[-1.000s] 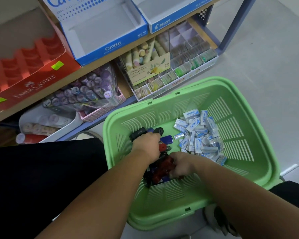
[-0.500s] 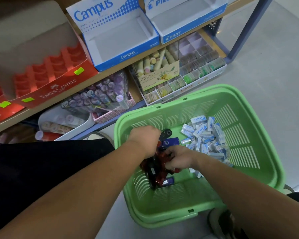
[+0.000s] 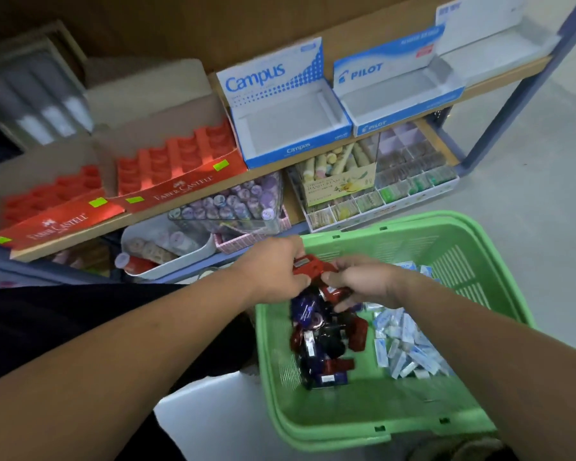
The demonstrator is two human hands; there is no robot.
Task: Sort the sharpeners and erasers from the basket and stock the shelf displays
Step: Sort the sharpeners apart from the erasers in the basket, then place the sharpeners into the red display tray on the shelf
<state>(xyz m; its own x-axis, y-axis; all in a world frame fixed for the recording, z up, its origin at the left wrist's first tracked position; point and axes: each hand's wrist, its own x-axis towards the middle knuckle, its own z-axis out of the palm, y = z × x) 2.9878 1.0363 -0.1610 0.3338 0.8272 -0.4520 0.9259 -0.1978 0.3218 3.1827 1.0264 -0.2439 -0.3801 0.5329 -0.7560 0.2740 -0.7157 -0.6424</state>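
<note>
Sharpeners (image 3: 323,347) lie heaped in the left half of the basket (image 3: 419,227), and two red ones are held up out of the heap by the hands, which are close together just above the basket's far-left corner. The left hand (image 3: 273,272) pinches a red sharpener (image 3: 308,265) between thumb and fingers. Its long axis runs roughly crosswise, from the left hand toward the right, and its right end meets the right hand's fingertips. The right hand (image 3: 363,282) curls round a second sharpener (image 3: 338,293) just below the first. Erasers (image 3: 404,347) lie loose in the basket's right half, beside the heap and under the right forearm. Beyond the basket stands the shelf (image 3: 506,76). Red trays (image 3: 180,189) with rows of empty pockets sit up and to the left of the hands, a Campus box (image 3: 290,128) sits ahead and above, and a Pilot box (image 3: 399,98) is to its right; both boxes are empty. The trays look like the sharpeners' place, so the coming move probably goes up and leftward, and the left hand is the nearer one.
</note>
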